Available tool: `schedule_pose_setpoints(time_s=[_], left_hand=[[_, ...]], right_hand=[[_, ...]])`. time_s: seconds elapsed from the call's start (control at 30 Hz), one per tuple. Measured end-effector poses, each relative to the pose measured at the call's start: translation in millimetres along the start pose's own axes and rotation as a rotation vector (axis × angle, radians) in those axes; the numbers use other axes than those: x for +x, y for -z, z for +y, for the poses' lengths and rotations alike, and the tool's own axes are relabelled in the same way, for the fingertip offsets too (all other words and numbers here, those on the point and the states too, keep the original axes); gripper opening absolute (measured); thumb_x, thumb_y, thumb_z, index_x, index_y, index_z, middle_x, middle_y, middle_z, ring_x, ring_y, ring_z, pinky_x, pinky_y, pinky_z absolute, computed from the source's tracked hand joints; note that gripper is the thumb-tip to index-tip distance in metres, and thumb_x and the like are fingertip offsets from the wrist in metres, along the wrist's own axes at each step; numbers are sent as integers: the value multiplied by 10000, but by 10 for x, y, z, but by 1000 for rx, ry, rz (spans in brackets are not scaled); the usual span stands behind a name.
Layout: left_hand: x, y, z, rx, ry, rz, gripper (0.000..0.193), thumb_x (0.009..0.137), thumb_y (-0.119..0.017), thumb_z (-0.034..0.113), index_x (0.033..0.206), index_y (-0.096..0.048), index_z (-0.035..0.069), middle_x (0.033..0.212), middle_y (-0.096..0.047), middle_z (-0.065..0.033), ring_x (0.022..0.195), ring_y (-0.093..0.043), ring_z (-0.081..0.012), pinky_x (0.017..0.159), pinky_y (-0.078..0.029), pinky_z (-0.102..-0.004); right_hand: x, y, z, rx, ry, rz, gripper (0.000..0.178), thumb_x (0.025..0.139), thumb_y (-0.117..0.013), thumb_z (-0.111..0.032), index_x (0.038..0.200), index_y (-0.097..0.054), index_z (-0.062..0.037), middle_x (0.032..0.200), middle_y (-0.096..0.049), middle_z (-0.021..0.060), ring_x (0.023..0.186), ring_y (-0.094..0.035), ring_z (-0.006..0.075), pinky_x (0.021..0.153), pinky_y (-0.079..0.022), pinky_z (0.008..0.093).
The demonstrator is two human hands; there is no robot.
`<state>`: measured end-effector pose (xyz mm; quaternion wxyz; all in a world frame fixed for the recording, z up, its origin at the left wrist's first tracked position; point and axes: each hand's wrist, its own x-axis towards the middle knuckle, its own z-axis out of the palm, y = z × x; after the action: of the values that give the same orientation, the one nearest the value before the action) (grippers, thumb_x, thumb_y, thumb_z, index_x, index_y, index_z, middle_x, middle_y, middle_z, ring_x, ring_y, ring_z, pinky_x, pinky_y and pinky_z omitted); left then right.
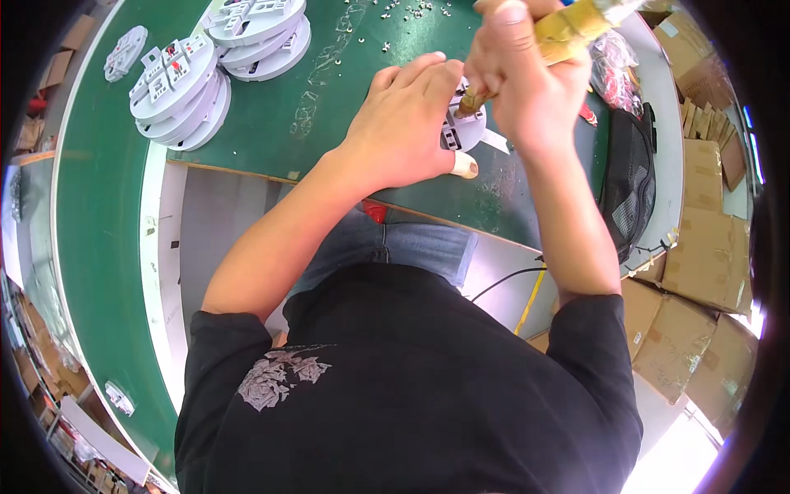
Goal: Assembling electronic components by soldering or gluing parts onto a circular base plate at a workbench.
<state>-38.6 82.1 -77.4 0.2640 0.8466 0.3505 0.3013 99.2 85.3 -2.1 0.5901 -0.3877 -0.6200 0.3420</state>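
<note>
My right hand point(527, 90) is closed around a screwdriver wrapped in yellow tape point(568, 31). Its brown tip end point(472, 102) points down onto a round white plastic base point(471, 133) with black and metal parts, lying on the green table. My left hand point(407, 123) grips this base from its left side, fingers over the far edge. A pale cover wraps the left thumb point(465, 165), which lies at the near edge. Between them, my hands hide much of the base. Small metal screws point(418, 10) lie scattered beyond my left hand.
Stacks of similar round white bases point(177, 90) point(259, 37) stand at the far left. Smaller white parts point(125, 53) point(120, 398) lie on the left green surface. To the right are a black mesh bag point(629, 181), a clear plastic bag point(615, 70) and cardboard boxes point(699, 239).
</note>
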Motion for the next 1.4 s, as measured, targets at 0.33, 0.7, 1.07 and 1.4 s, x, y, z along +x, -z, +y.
schedule_pose_setpoints(time_s=[0.33, 0.7, 1.07, 1.4], left_hand=[[-136, 426, 115, -1043, 126, 175, 764, 800, -762, 290, 1411, -390, 21, 1326, -550, -152, 1238, -557, -289, 1002, -475, -432], [-199, 382, 321, -1284, 38, 195, 710, 875, -576, 347, 1449, -316, 20, 1349, -508, -195, 1224, -565, -319, 990, -511, -484], [-238, 374, 461, -1285, 82, 265, 669, 899, -513, 333, 1448, -314, 7, 1347, -505, -197, 1218, -566, -308, 945, -523, -454], [-239, 345, 494, -1396, 85, 428, 682, 840, -641, 140, 1435, -329, 25, 1263, -486, -91, 1081, -554, -163, 861, -492, -272]], right_hand=[[-43, 486, -648, 90, -207, 309, 260, 991, -639, -275, 1084, -633, -32, 635, -476, -26, 454, -390, 81, 421, -362, 248], [-354, -98, -502, 106, -430, 87, 160, 966, -663, -152, 1024, -709, -10, 745, -617, 7, 553, -516, 45, 478, -397, 203], [-450, -72, -477, 226, -323, 63, 118, 930, -699, -62, 1038, -698, -16, 784, -648, 7, 597, -547, 52, 510, -434, 215], [-526, -59, -507, -457, -143, -20, 111, 898, -712, -37, 1003, -725, -4, 814, -686, 13, 739, -614, 55, 669, -501, 231]])
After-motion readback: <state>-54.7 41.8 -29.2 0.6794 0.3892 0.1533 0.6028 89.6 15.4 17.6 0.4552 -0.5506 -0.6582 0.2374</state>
